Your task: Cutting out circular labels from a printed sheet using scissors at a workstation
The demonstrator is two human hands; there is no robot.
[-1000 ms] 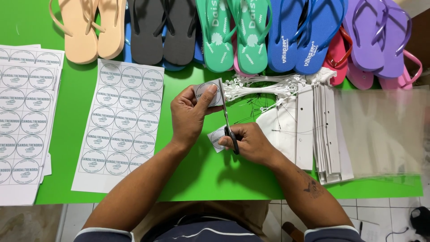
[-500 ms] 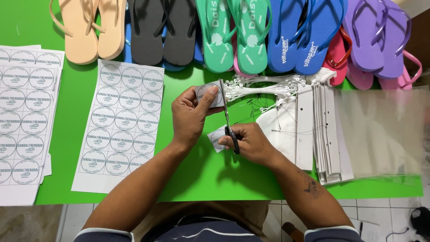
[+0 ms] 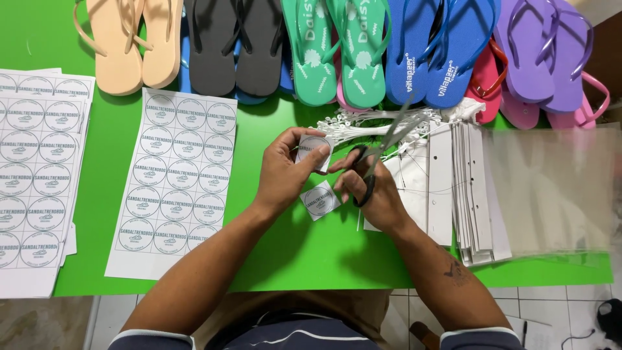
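Label piece [image 3: 312, 150] pinched in left hand [image 3: 285, 172]; scissors [image 3: 376, 155] in right hand [image 3: 372, 188].

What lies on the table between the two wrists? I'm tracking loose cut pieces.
In the head view, one cut round label lies on the green table between the left hand and right hand.

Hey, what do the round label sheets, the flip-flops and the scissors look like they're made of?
Label sheet: likely matte white paper, flat and printed with circles.
Flip-flops: probably foam rubber soles, dull finish, with glossier plastic-looking straps.
Scissors: grey metal blades, seemingly steel, with dark, probably plastic handles in the right hand.
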